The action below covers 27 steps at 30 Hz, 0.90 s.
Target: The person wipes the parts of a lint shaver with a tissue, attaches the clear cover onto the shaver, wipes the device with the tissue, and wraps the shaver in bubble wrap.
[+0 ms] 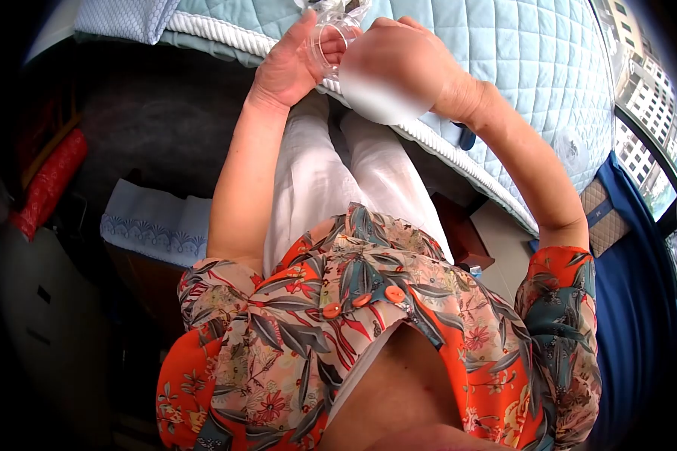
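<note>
At the edge of the light-blue quilted cover, my left hand (287, 66) is wrapped round the side of a clear, round, cup-like container (329, 46). The container is tilted, and fingers show through its wall. My right hand (406, 60) is curled close against the container's right side. A blurred patch covers part of that hand, so its fingertips and anything in them are hidden. Beyond the container lies some crinkled clear plastic (346, 9), cut off by the top of the view.
The quilted cover (519, 68) with a white corded edge spreads ahead of me. A dark-blue object (467, 137) sits near its edge. Left are a pale-blue cloth (154, 218) and a red wrapped bundle (49, 184). Dark-blue fabric (636, 323) hangs by a window at right.
</note>
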Available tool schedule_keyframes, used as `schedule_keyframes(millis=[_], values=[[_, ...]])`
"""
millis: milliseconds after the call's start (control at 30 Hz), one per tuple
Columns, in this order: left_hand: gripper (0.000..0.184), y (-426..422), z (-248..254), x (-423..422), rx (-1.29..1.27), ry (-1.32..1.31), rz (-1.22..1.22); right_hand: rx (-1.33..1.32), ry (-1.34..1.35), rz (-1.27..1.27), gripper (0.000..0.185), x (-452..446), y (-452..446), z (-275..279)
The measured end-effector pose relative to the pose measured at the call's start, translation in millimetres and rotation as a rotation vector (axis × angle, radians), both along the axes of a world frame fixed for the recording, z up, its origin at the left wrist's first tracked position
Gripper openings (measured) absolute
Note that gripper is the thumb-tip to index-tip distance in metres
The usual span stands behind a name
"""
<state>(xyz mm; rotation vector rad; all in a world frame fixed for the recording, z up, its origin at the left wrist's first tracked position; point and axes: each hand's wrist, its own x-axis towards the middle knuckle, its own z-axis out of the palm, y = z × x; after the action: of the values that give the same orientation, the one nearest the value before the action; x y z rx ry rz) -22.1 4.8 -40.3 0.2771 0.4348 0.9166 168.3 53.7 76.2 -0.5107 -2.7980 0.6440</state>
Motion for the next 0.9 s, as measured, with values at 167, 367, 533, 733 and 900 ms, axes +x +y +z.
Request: schedule_keyframes(millis=[167,367,533,733,900], values=[[0.081,-1,1,-3,-0.003,0.037,-0.018,0.108,-0.070,-0.019,0.015,7,4,-3],[0.080,1,12,-4,0.161,0.123,-0.002,-0.083,-0.003,-0.188,0.015,5,1,-4],[0.079,2,7,-7,0.213,0.126,0.067,-0.564,0.070,-0.453,0.021,5,-6,-21],[0.078,2,16,-6,0.234,0.116,0.142,-1.099,0.065,-0.773,0.019,-8,-20,-18],[0.078,2,19,-7,0.323,0.206,0.156,-1.545,0.346,-0.851,0.020,-6,-27,-15]])
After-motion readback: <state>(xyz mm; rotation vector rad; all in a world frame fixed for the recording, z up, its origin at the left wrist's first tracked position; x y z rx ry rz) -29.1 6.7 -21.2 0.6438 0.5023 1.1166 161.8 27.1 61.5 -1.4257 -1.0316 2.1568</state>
